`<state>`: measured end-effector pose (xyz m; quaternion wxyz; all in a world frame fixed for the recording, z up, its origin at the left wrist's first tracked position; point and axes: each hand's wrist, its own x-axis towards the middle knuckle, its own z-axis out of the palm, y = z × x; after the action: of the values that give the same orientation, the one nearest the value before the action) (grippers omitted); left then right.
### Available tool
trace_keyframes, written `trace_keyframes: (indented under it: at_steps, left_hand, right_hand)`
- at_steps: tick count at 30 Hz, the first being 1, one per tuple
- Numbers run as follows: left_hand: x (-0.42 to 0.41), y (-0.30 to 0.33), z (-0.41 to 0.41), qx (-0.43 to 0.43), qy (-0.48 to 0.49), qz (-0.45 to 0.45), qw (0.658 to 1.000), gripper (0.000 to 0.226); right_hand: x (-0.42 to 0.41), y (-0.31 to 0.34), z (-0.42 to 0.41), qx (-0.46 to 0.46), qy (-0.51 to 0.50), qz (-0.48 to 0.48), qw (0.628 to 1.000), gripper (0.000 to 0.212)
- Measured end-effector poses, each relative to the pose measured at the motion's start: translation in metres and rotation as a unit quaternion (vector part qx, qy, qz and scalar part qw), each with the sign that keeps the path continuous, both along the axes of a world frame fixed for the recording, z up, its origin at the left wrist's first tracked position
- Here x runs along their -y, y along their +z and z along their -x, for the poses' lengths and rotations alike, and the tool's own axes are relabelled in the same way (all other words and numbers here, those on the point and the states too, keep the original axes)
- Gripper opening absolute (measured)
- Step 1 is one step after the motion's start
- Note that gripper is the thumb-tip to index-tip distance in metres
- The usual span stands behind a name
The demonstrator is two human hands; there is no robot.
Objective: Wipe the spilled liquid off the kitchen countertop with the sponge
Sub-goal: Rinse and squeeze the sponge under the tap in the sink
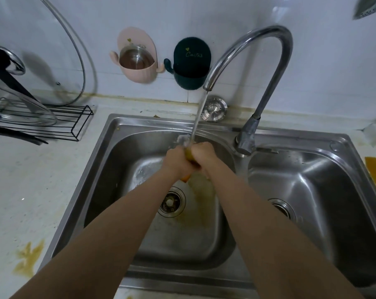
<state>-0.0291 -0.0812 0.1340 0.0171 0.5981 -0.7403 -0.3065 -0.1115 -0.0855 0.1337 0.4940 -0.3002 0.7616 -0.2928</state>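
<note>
Squeezing the sponge between your left hand and right hand, you are holding it under the tap's stream, over the left sink basin. Both hands are curling tight around it. Spilled liquid is sitting on the countertop at left.

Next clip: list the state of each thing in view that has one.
Tap: running.
Sponge: squeezed between both hands under the stream.
Left hand: gripping sponge.
Right hand: gripping sponge.
Left basin: wet, yellowish runoff.
Countertop: yellow spill remains.
</note>
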Motion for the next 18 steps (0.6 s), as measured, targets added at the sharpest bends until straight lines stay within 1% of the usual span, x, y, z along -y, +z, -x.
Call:
trace_keyframes:
  at_steps: [2,4,6,8,12,15,16,17,18]
  left_hand:
    - [-0.003,0.001,0.005,0.01,-0.029,0.025,0.999,0.021]
    - [-0.004,-0.003,0.005,0.011,-0.03,0.032,0.999,0.022]
    - [-0.004,-0.006,0.006,0.025,-0.034,0.028,0.999,0.026]
    - [-0.004,-0.005,0.006,0.021,-0.041,0.02,0.999,0.029]
    - [-0.006,0.002,0.002,-0.014,-0.038,-0.013,0.999,0.03]
    - [-0.009,0.005,0.0,-0.063,-0.026,-0.078,0.995,0.023]
    - [-0.006,0.004,-0.003,-0.1,-0.007,-0.12,0.988,0.018]
    - [-0.003,0.003,-0.007,-0.143,0.032,-0.172,0.974,0.014]
    - [0.001,0.004,-0.012,-0.174,0.073,-0.215,0.958,0.015]
  right_hand:
    - [0.0,-0.002,-0.005,0.011,0.004,-0.004,1.0,0.036]
    - [0.0,-0.006,-0.007,-0.017,0.028,0.011,0.999,0.042]
    - [0.0,-0.009,-0.008,-0.044,0.044,0.03,0.998,0.038]
    - [0.001,-0.01,-0.01,-0.052,0.05,0.049,0.996,0.036]
    - [0.001,-0.011,-0.01,-0.064,0.06,0.053,0.995,0.037]
    - [-0.001,-0.009,-0.006,-0.063,0.088,0.053,0.993,0.039]
    - [-0.003,-0.008,-0.003,-0.037,0.091,0.053,0.994,0.039]
    - [-0.007,-0.008,0.001,0.005,0.088,0.051,0.995,0.037]
    - [-0.012,-0.007,0.005,0.066,0.081,0.052,0.993,0.034]
